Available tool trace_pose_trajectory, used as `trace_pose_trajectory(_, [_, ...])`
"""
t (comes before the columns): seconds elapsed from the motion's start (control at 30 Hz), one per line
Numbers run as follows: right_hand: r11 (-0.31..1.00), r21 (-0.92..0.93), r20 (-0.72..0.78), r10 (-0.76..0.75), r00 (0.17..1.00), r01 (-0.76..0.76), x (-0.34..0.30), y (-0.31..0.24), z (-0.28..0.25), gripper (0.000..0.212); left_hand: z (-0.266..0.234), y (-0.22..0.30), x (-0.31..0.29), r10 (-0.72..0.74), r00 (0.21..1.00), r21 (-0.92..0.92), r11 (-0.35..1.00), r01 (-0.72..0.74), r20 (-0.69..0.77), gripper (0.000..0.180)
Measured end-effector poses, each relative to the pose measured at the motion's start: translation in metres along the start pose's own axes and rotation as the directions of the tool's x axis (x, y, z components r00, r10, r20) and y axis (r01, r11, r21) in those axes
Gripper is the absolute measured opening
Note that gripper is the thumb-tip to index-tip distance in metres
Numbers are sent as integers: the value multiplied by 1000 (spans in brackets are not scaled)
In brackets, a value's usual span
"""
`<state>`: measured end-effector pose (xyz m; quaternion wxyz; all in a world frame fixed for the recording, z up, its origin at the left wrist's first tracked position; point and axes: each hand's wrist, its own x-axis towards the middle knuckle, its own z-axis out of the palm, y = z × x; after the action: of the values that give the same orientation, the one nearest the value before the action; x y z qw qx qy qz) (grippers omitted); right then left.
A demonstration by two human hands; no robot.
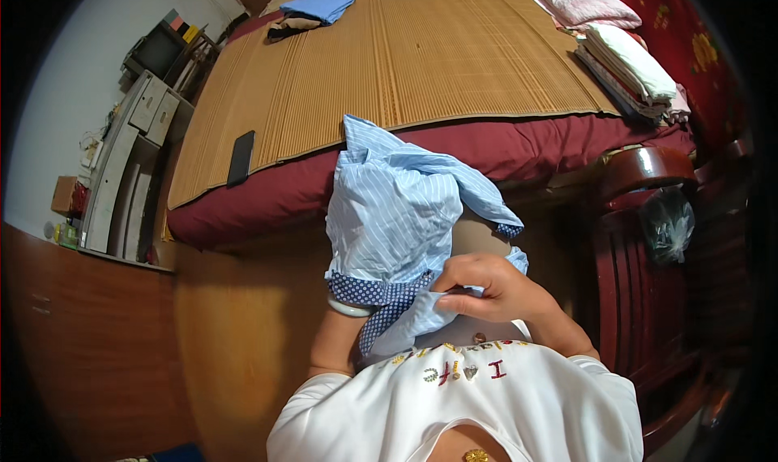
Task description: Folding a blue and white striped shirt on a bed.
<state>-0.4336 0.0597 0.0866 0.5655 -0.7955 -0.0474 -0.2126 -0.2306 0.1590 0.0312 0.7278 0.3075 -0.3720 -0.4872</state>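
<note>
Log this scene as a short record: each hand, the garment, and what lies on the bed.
Right hand: fingers pinching the striped shirt
Left hand: hidden by the striped shirt; pale bangle at the wrist
Garment state: light blue, bunched, navy polka-dot trim
Bed, near edge: black smartphone
Bed, far side, left: folded clothes, blue on top
Bed, right: folded linens, white on top

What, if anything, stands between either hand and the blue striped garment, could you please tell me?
Nothing visible does: the right hand pinches the blue striped garment directly. The left hand itself is hidden by the cloth, where the left forearm disappears, so its exact contact cannot be told.
</note>
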Motion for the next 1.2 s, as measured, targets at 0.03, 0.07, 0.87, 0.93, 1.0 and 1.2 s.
trace_pose_trajectory(0.03, [1000, 1, 9, 1, 1000, -1, -3, 0, -3, 12, 0, 0, -1, 6, 1000, 4, 1000, -6, -7, 50])
trace_pose_trajectory(0.07, [1000, -21, -9, -3, 1000, 3, -5, -1, -7, 11, -1, 2, 0, 13, 1000, 11, 1000, -12, -9, 50])
trace_pose_trajectory(0.87, [542, 701, -211, -464, 861, 464, 7, -4, -44, 10, -2, 18, -5, 70, 996, 158, 986, -60, -60, 48])
trace_pose_trajectory(0.93, [509, 732, -146, -533, 834, 453, 10, -2, -48, 9, 0, 22, 1, 94, 994, 176, 981, -83, -53, 48])
trace_pose_trajectory(1.0, [655, 697, -63, -350, 935, 292, 11, -5, -33, 8, -6, 30, 7, 122, 991, 209, 972, -109, -50, 48])
trace_pose_trajectory(1.2, [819, 569, 338, -311, 888, 71, 27, -19, -8, 9, -6, 32, 2, 147, 987, 241, 962, -127, -70, 47])
